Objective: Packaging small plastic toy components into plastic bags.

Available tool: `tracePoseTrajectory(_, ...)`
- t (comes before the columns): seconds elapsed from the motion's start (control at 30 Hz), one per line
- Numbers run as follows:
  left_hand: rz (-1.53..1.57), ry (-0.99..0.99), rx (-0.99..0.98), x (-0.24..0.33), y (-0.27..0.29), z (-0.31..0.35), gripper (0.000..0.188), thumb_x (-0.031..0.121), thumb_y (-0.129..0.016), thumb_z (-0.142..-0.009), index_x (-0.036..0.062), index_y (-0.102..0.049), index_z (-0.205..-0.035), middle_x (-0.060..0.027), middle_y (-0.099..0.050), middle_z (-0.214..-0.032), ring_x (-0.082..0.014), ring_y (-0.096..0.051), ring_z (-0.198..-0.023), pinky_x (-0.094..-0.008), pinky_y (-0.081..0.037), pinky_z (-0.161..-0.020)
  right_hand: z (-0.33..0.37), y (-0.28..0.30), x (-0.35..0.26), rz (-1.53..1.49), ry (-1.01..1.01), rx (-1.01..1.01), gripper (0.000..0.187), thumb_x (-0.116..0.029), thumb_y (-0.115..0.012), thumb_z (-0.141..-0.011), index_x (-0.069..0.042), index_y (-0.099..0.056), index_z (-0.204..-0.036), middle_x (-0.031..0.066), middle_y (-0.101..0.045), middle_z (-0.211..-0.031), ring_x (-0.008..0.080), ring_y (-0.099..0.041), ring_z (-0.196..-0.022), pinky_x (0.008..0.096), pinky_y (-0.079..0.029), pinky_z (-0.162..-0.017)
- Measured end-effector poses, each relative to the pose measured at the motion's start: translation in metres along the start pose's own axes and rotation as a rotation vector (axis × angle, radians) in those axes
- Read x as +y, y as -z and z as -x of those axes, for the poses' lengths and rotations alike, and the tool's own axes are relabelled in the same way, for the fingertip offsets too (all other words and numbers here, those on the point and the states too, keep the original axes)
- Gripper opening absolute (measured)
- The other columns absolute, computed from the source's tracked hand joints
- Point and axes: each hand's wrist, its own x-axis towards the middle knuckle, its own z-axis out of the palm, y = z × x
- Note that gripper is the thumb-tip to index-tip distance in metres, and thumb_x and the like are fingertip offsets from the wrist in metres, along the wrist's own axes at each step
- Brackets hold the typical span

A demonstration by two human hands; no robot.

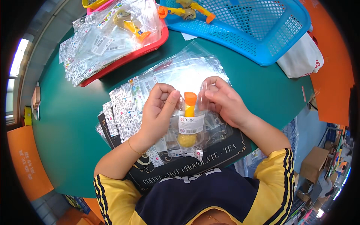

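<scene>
A clear plastic bag (173, 123) lies before me with a small toy (190, 110) inside. The toy has an orange top, a yellow stem and a yellowish round end, and a white label (191, 125) covers its middle. My left hand (160, 108) pinches the bag's upper left edge between thumb and fingers. On the other side, the upper right edge is pinched in my right hand (226, 100). Underneath is a spread stack of flat clear bags (150, 84) with printed white strips, resting on a black printed mat (225, 155).
At the far left, a red basket (150, 47) holds many flat bags and a bagged toy (132, 28). A blue perforated basket (258, 54) with loose yellow-orange toys (187, 10) stands at the far right. Beside it is a white cloth-like bundle (302, 56). All sit on a green table (71, 123).
</scene>
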Motion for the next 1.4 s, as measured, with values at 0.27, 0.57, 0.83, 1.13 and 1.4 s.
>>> tracePoseTrajectory(0.27, 0.005, -0.063, -0.042, 0.0, -0.002, 0.003, 0.009, 0.009, -0.049, -0.096, 0.0015, -0.045, -0.1, -0.006, -0.058, -0.087, -0.0087, -0.055, -0.08, -0.0222, -0.046, -0.074, -0.002, 0.005, 0.009, 0.194, 0.07, -0.032, 0.009, -0.011, -0.058, -0.091, -0.005, -0.054, -0.096, 0.0021, -0.058, -0.091, 0.0088, -0.057, -0.08, 0.0228, -0.048, -0.073)
tracePoseTrajectory(0.57, 0.116, 0.077, -0.028, 0.007, 0.001, 0.0, 0.018, 0.011, -0.055, -0.093, 0.0009, -0.05, -0.107, -0.0041, -0.058, -0.09, -0.0071, -0.054, -0.078, -0.0214, -0.044, -0.071, -0.001, 0.008, 0.009, 0.24, 0.12, -0.093, 0.009, -0.011, -0.058, -0.091, -0.004, -0.052, -0.095, 0.0028, -0.059, -0.091, 0.0095, -0.059, -0.082, 0.0233, -0.048, -0.074)
tracePoseTrajectory(0.83, 0.002, 0.219, 0.012, 0.011, -0.002, -0.002, 0.019, 0.014, -0.058, -0.091, 0.002, -0.058, -0.106, 0.0019, -0.056, -0.078, -0.0024, -0.046, -0.065, -0.0156, -0.033, -0.055, -0.001, 0.006, 0.007, 0.311, 0.183, -0.102, 0.009, -0.012, -0.057, -0.092, -0.005, -0.051, -0.094, 0.0033, -0.058, -0.09, 0.009, -0.056, -0.079, 0.023, -0.046, -0.072)
tracePoseTrajectory(1.13, 0.037, 0.087, -0.005, 0.004, 0.001, 0.0, 0.014, 0.012, -0.059, -0.091, 0.0015, -0.057, -0.1, -0.0014, -0.059, -0.081, -0.0037, -0.052, -0.069, -0.0168, -0.041, -0.062, -0.003, 0.01, 0.006, 0.276, 0.134, -0.06, 0.011, -0.012, -0.058, -0.091, -0.007, -0.049, -0.09, 0.0028, -0.058, -0.088, 0.0078, -0.053, -0.075, 0.0219, -0.044, -0.068)
tracePoseTrajectory(1.4, 0.091, 0.042, -0.098, -0.002, 0.008, -0.005, 0.012, 0.009, -0.056, -0.092, 0.0002, -0.054, -0.1, -0.0046, -0.06, -0.083, -0.0076, -0.056, -0.072, -0.02, -0.045, -0.065, -0.001, 0.008, -0.008, 0.125, -0.052, -0.011, 0.032, -0.008, -0.064, -0.085, -0.002, -0.054, -0.115, 0.0034, -0.061, -0.093, 0.0073, -0.056, -0.08, 0.021, -0.044, -0.069)
